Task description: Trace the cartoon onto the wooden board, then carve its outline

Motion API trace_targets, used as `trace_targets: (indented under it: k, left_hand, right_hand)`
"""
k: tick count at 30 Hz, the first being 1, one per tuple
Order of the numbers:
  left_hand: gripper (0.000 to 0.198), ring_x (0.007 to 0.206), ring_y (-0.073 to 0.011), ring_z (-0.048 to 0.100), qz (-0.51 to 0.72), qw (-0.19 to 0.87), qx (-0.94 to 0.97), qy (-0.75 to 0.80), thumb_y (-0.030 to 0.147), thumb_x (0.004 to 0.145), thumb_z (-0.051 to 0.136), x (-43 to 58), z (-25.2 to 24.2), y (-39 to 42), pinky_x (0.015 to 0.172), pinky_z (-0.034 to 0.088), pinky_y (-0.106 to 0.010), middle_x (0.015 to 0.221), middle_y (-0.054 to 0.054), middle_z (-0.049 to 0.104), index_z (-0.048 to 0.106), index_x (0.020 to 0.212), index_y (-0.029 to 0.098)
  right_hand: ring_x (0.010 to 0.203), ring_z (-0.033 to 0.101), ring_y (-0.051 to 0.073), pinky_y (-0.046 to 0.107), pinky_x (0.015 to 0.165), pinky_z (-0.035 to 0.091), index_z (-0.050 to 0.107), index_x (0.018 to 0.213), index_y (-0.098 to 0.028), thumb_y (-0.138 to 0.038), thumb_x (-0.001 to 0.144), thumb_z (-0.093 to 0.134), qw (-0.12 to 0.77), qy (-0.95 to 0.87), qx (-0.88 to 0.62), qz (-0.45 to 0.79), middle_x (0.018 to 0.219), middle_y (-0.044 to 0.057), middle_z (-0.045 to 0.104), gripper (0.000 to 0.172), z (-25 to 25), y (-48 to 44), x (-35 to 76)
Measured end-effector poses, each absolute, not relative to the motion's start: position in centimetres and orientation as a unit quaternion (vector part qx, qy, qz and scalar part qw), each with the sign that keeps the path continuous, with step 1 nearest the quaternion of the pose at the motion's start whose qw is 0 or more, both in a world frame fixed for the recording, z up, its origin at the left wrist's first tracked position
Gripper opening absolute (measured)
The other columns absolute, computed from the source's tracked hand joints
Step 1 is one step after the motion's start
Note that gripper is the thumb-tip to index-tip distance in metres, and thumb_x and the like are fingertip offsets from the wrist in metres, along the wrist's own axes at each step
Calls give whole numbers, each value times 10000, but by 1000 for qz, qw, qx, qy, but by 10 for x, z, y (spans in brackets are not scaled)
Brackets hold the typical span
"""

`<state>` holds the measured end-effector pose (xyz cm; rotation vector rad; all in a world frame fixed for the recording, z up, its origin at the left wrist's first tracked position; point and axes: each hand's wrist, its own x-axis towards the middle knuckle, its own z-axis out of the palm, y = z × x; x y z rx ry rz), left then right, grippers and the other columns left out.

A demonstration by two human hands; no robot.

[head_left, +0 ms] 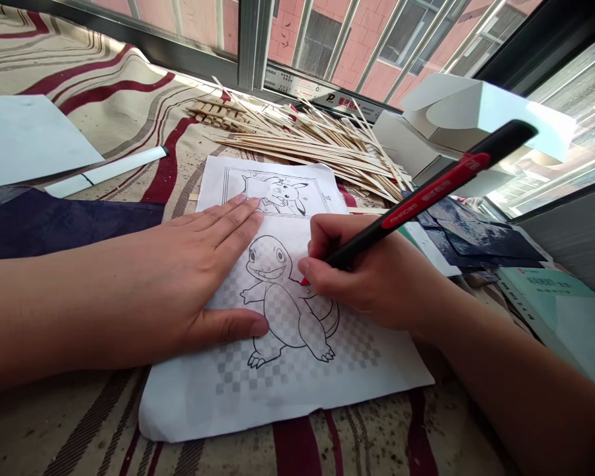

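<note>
A white sheet of paper (178, 403) carries a printed line drawing of a big-headed cartoon lizard (282, 311) over a grey checkered patch. Above it lies a second drawing (292, 192), a long-eared cartoon figure in a frame. My left hand (213, 271) rests flat on the paper, fingers stretched over the left side of both drawings. My right hand (361, 271) grips a black marker (426, 198) with a red band, held at a slant. Its red tip is by the lizard's shoulder, near the arm line; whether it touches the paper I cannot tell.
Thin wooden sticks (317, 145) lie heaped beyond the paper by the window. An open white box (441, 112) stands at the back right, with dark printed sheets (476, 235) and a green book (565, 311) nearer. A white strip (109, 172) and a blank sheet (24, 139) lie left.
</note>
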<state>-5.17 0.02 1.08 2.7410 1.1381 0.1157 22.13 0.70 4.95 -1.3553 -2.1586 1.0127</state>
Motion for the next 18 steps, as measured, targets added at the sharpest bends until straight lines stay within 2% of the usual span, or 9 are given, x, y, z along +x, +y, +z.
trace_targets:
  k: [11, 18]
  left_hand:
    - [1113, 1700, -441, 187, 25, 92, 917, 387, 853, 982, 419, -51, 13, -1, 1390, 202, -562, 1859, -147, 23, 63, 1773, 155]
    - [1107, 1692, -440, 226, 37, 97, 913, 394, 865, 967, 428, -50, 12, 1, 1386, 222, -556, 1863, -137, 84, 117, 1776, 176]
  right_hand:
    - [541, 436, 92, 266, 494, 336, 467, 671, -231, -233, 843, 716, 199, -765, -487, 370, 578, -63, 524, 303, 52, 9, 219]
    - [552, 440, 97, 280, 517, 341, 481, 663, -229, -271, 834, 734, 204, -771, -483, 363, 576, -61, 536, 309, 52, 9, 221]
